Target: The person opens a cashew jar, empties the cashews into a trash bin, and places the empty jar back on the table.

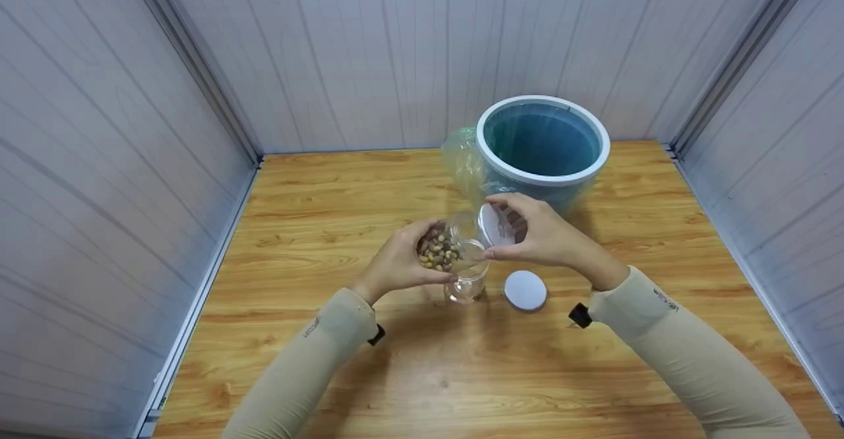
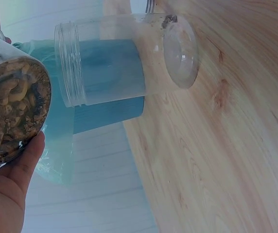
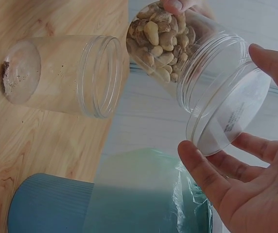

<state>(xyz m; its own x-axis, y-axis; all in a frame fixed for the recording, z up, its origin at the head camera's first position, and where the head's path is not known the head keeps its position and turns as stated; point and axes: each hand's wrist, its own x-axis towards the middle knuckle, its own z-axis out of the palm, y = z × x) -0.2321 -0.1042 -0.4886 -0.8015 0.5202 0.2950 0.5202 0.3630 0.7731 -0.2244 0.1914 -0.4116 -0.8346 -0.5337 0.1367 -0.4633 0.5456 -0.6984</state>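
Tilted in the air, a clear jar of cashews is gripped round its body by my left hand, its mouth facing right. My right hand pinches a clear-rimmed lid with a white disc by its edge, thumb on one side and fingers on the other. The lid is slanted, close in front of the jar's mouth. Below both hands, a second clear jar stands upright and uncovered on the table, with dark crumbs at its bottom. To its right a white lid lies flat.
A blue bin with a white rim and a greenish plastic liner stands behind the right hand, near the back wall. Pale panel walls enclose the wooden table at the back and both sides.
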